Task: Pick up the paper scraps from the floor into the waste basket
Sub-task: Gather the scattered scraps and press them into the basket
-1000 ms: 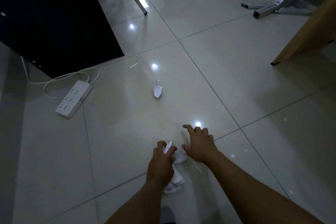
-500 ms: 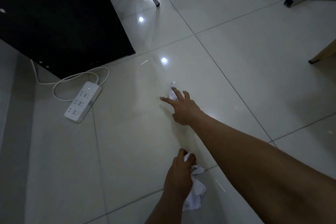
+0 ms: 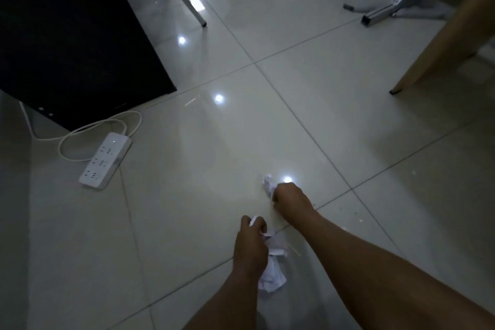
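Tiles open ahead to black cabinet edge, left hand gripping paper wad, right hand seemingly pinching scrap

Floor: under you, a glossy pale tile floor with thin grout lines and mirrored lamp spots.
Your left: a white power strip lies flat, its cord looped just beyond it.
Far left: a black cabinet.
Ahead: a slanted metal leg and a metal frame foot.
Your right: a wooden leg.
Close in front: small crumbs.

Left grip and right grip curled.
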{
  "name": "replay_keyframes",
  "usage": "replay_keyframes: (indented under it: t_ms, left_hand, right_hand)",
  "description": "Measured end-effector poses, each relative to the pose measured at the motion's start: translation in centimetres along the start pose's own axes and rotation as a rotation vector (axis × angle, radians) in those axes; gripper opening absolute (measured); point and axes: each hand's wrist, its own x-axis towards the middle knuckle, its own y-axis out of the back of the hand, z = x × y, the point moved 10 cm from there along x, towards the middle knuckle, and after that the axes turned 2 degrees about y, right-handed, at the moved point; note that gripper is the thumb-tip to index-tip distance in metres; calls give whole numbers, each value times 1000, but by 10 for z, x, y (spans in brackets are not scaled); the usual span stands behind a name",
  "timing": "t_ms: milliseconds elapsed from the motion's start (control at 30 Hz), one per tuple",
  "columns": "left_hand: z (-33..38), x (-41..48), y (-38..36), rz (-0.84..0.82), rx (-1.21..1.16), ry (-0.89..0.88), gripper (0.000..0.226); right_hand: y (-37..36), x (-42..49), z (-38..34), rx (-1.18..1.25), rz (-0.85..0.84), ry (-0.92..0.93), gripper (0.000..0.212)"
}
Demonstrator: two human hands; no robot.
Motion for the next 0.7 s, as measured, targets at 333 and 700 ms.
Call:
replay_keyframes:
  t_ms: [333, 700]
  left_hand:
    - [84, -24, 4, 65, -130, 13, 28]
    - [325, -52, -50, 38, -395, -230, 44]
  right_hand:
    - [69, -145, 85, 440, 340, -272, 13]
    - [210, -310, 211, 690, 854, -469, 20]
